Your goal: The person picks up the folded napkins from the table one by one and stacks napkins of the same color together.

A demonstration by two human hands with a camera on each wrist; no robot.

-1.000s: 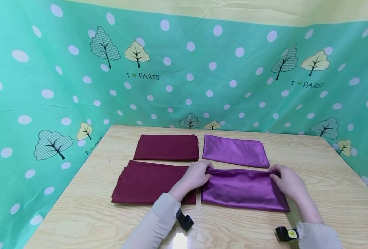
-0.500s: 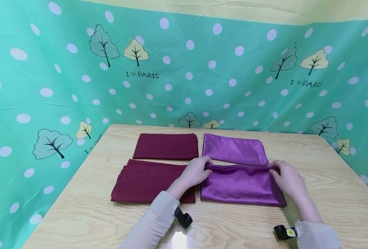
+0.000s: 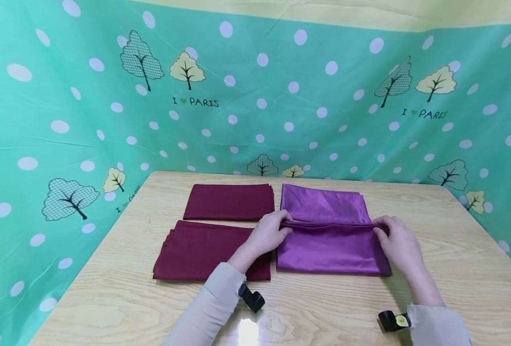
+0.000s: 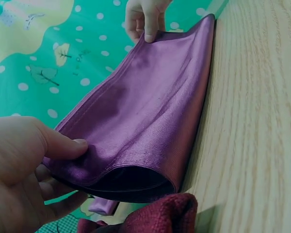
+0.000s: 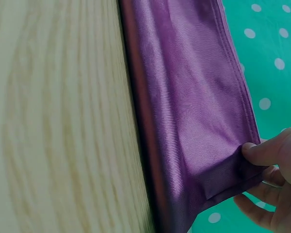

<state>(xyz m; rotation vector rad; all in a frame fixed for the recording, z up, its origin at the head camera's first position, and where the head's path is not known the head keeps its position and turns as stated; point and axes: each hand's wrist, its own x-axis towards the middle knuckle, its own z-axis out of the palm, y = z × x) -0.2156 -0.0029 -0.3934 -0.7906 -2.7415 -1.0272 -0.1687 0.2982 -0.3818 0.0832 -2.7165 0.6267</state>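
A folded purple satin cloth [image 3: 333,250] is stretched between both hands at the near right, its far edge raised and its near fold low by the table. My left hand [image 3: 269,234] pinches the far left corner, thumb on the near face and fingers behind, as the left wrist view shows. At the far right corner, my right hand [image 3: 400,242] pinches the cloth the same way; its thumb [image 5: 259,153] presses the hemmed edge in the right wrist view. Open layers show at the cloth's left end [image 4: 136,179]. Behind it lies a second folded purple cloth [image 3: 324,204], partly covered.
Two folded maroon cloths lie on the left, one at the back [image 3: 229,202] and one nearer [image 3: 207,252], partly under my left forearm. The wooden table [image 3: 108,307] backs onto a green dotted curtain [image 3: 290,96].
Both hands have moved slightly away from me with the purple cloth, whose raised edge now overlaps the back purple cloth. Its near fold has slid further from the table's front.
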